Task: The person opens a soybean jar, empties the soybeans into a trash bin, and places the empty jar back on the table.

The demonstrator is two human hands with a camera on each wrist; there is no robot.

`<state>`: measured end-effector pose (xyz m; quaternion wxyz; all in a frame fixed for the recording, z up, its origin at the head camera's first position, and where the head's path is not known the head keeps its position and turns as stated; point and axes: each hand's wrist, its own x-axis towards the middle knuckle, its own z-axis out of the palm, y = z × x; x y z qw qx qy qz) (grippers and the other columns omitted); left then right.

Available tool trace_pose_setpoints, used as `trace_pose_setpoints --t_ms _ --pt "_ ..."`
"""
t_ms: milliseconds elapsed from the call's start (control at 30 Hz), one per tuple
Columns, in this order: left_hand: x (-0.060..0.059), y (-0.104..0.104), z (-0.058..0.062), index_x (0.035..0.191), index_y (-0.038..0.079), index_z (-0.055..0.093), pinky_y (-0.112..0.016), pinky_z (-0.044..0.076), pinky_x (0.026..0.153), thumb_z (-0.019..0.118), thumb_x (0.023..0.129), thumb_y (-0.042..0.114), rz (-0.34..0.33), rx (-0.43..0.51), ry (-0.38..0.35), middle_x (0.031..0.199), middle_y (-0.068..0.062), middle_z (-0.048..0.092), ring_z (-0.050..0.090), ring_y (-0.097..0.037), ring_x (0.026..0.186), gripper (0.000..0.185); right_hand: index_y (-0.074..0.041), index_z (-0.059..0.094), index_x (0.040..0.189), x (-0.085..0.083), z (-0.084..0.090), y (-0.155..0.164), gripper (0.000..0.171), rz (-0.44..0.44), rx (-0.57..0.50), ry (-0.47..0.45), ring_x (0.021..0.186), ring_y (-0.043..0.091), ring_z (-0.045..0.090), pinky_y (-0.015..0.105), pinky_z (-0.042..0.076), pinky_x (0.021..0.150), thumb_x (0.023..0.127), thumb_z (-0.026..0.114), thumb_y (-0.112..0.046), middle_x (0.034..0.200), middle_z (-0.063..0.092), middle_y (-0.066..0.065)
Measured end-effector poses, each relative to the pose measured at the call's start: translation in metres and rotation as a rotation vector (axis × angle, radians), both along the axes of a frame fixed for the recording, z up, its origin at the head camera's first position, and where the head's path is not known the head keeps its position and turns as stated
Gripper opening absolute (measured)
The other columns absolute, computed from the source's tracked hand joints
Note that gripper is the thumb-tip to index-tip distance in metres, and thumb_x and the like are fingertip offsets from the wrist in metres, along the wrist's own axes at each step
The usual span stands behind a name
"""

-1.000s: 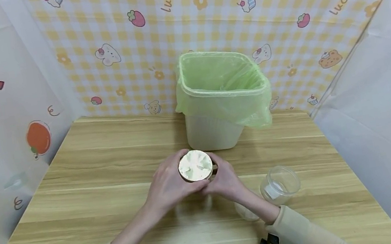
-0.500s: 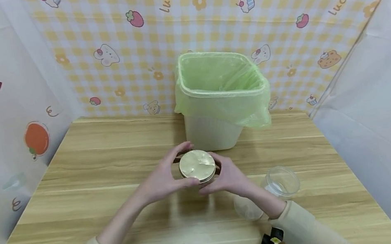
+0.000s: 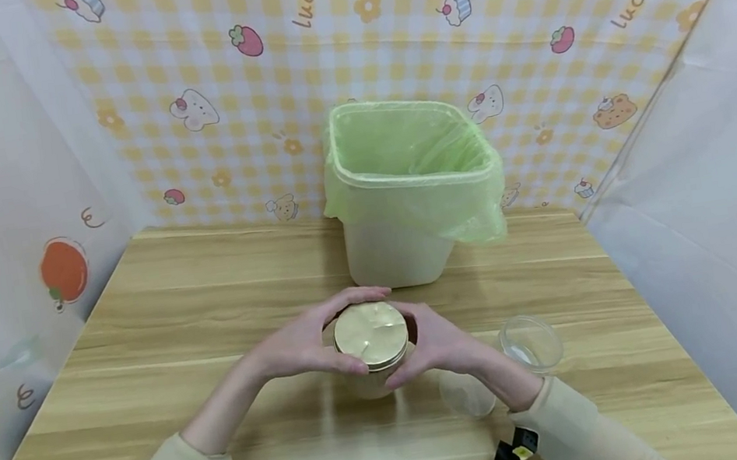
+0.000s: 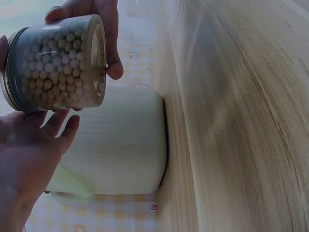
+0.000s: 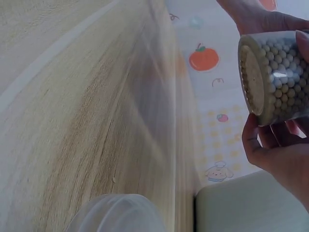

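The backdrop point(image 3: 383, 31) behind shows the words "luck" and "luck life". Both the left hand point(image 3: 300, 346) and the right hand point(image 3: 437, 342) curl their fingers around a jar of beans point(image 3: 370, 340), lifted above the wooden table point(image 3: 206, 284), near the lined bin point(image 3: 406, 193).

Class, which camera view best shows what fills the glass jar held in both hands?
The left wrist view: the jar shows its side, packed with small pale beans. The right wrist view shows part. The head view shows mainly its gold lid.
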<state>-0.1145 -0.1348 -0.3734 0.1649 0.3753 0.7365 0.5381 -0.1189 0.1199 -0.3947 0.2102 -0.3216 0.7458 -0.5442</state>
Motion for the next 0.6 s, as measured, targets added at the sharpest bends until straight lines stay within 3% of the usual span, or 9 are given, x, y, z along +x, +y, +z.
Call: trace_pose_setpoints --t_ms 200,600 --pt "0.003 0.005 -0.002 0.151 0.027 0.046 -0.057 0.035 0.115 0.087 0.081 0.027 0.088 0.015 0.003 0.154 0.007 0.051 0.046 -0.019 0.144 0.081 -0.013 0.056 0.14 0.003 -0.003 -0.001 0.084 -0.073 -0.017 0.062 0.116 0.015 0.062 0.027 0.052 0.1 0.065 0.093 -0.008 0.132 0.066 0.007" --pt "0.015 0.024 -0.005 0.145 0.019 0.05 -0.047 0.048 0.107 0.096 0.068 0.037 0.406 -0.059 0.155 0.143 0.004 0.056 0.058 -0.018 0.129 0.091 -0.012 0.053 0.14 0.008 -0.01 -0.009 0.087 -0.29 -0.036 0.133 0.121 0.018 0.06 0.027 0.05 0.104 0.063 0.095 -0.012 0.135 0.063 0.007"
